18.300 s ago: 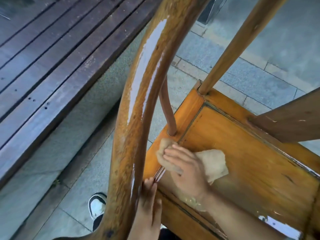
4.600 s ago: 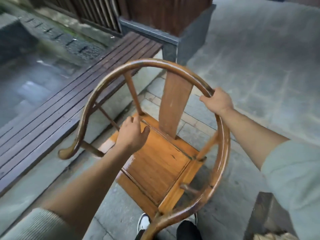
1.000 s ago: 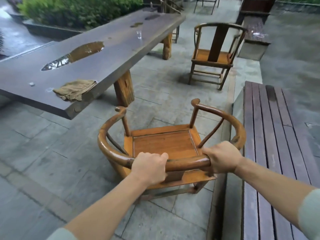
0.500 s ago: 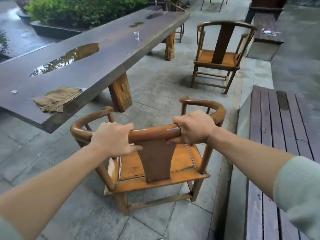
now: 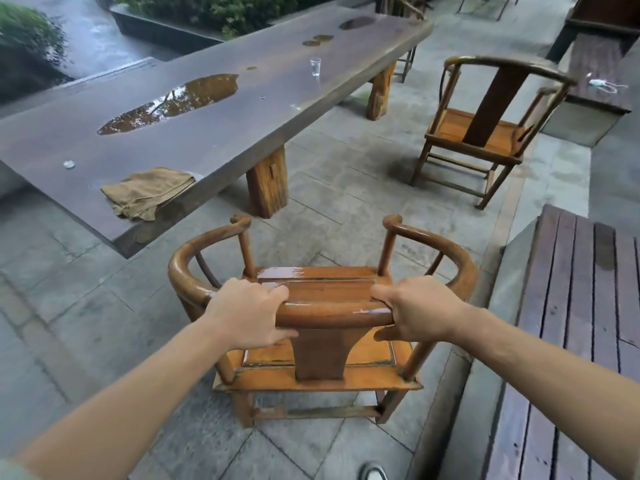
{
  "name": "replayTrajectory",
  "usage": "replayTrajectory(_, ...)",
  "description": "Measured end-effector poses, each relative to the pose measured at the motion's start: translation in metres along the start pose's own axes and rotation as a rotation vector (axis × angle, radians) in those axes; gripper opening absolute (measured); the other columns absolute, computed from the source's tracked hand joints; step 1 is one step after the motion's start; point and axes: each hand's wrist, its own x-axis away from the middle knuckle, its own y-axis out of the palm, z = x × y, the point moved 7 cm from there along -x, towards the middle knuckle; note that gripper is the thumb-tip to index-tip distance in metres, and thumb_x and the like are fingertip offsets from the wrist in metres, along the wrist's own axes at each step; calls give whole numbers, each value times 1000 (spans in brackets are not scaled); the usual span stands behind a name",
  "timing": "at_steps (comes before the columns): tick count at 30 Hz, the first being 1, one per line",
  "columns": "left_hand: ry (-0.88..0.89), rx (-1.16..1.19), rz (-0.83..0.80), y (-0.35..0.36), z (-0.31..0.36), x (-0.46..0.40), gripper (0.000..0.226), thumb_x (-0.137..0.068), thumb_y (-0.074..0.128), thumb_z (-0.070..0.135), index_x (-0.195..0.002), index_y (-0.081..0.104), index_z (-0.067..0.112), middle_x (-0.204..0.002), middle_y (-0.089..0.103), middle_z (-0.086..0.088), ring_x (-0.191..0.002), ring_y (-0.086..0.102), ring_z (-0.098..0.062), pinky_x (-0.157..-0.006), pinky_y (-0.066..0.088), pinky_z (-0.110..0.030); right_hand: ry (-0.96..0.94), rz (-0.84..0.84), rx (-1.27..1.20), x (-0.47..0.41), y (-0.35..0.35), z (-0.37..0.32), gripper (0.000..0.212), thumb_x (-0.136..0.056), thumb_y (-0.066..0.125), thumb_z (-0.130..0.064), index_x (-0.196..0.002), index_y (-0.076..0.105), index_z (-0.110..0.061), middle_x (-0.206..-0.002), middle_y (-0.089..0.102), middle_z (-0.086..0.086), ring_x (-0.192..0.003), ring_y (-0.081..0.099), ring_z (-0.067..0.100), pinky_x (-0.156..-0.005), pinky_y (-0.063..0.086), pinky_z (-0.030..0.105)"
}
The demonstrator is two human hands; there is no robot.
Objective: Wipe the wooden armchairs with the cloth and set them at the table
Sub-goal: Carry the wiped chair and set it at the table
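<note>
A round-backed wooden armchair (image 5: 329, 311) stands right in front of me, its seat facing away toward the long dark table (image 5: 221, 109). My left hand (image 5: 251, 315) grips the curved top rail left of the back splat. My right hand (image 5: 417, 315) grips the same rail on the right. The tan cloth (image 5: 147, 192) lies crumpled near the table's near edge, touched by neither hand. A second wooden armchair (image 5: 485, 128) stands farther off on the right, beyond the table's leg.
A dark slatted wooden bench (image 5: 581, 341) runs along the right. Puddles (image 5: 169, 103) and a small glass (image 5: 315, 66) sit on the tabletop. A thick wooden table leg (image 5: 268, 183) stands ahead of the near chair. Grey stone paving lies all around; my shoe (image 5: 374, 472) shows at the bottom.
The near chair, held by both hands on its rail, has moved forward toward the table and now sits square to me. The cloth lies where it was.
</note>
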Motion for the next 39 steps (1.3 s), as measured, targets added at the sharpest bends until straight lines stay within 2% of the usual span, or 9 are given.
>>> replayTrajectory(5, -31, -19, -46, -3, 1, 0, 60, -68, 52, 82, -79, 57, 24, -58, 62, 11, -48, 61, -18, -45, 44, -29, 90, -136, -89, 10, 6, 28, 25, -76, 64, -38, -67, 44, -25, -55, 49, -8, -49, 47, 10, -48, 37, 26)
replayTrajectory(10, -77, -27, -97, -4, 4, 1, 68, -72, 46, 83, -96, 63, 22, -67, 66, 11, -60, 64, -18, -52, 48, -31, 46, -138, -115, 11, 12, 26, 22, -76, 54, -41, -69, 42, -24, -56, 49, -7, -51, 51, 18, -51, 47, 33)
replayTrajectory(16, -5, 3, -50, -7, 12, 7, 52, -68, 59, 78, -74, 57, 26, -55, 59, 12, -50, 60, -20, -44, 41, -28, 29, -114, -139, 18, 8, 16, 25, -74, 37, -50, -67, 40, -26, -53, 40, -10, -48, 45, 15, -48, 44, 32)
replayTrajectory(20, 16, 27, -40, -5, 16, 16, 53, -65, 65, 76, -66, 42, 29, -48, 50, 12, -39, 51, -14, -44, 27, -24, 57, -185, -92, 24, 20, 14, 25, -81, 46, -48, -75, 49, -23, -63, 55, -7, -56, 55, 17, -58, 52, 36)
replayTrajectory(24, 29, -57, 6, -4, 23, 25, 50, -64, 63, 77, -64, 48, 29, -46, 49, 13, -37, 50, -10, -47, 48, -37, 52, -136, -108, 33, 25, 6, 23, -80, 53, -48, -74, 53, -26, -60, 55, -9, -52, 53, 14, -54, 50, 32)
replayTrajectory(27, -3, -40, -8, -8, 27, 30, 49, -67, 64, 75, -66, 46, 29, -49, 53, 13, -41, 54, -11, -53, 53, -46, 76, -136, -113, 39, 26, 2, 24, -80, 53, -49, -78, 57, -26, -64, 58, -9, -57, 56, 14, -58, 51, 30)
replayTrajectory(33, -18, 140, -92, 6, 45, 42, 46, -78, 49, 74, -78, 41, 29, -68, 62, 10, -57, 62, -17, -52, 36, -31, 115, -129, -147, 51, 28, 1, 18, -76, 63, -42, -72, 54, -27, -62, 53, -14, -56, 54, 13, -54, 51, 31)
replayTrajectory(36, -82, 162, -72, 12, 46, 33, 47, -78, 44, 74, -83, 48, 27, -72, 65, 8, -62, 64, -20, -56, 40, -33, 101, -75, -158, 41, 19, 15, 27, -66, 72, -33, -66, 45, -34, -55, 44, -18, -48, 49, 8, -45, 41, 20)
replayTrajectory(39, -155, 185, -82, 17, 33, 15, 49, -81, 42, 75, -91, 50, 27, -80, 68, 8, -70, 66, -21, -70, 50, -38, 64, -36, -119, 10, 4, 32, 44, -59, 70, -29, -64, 30, -48, -50, 29, -24, -45, 37, 1, -48, 22, 8)
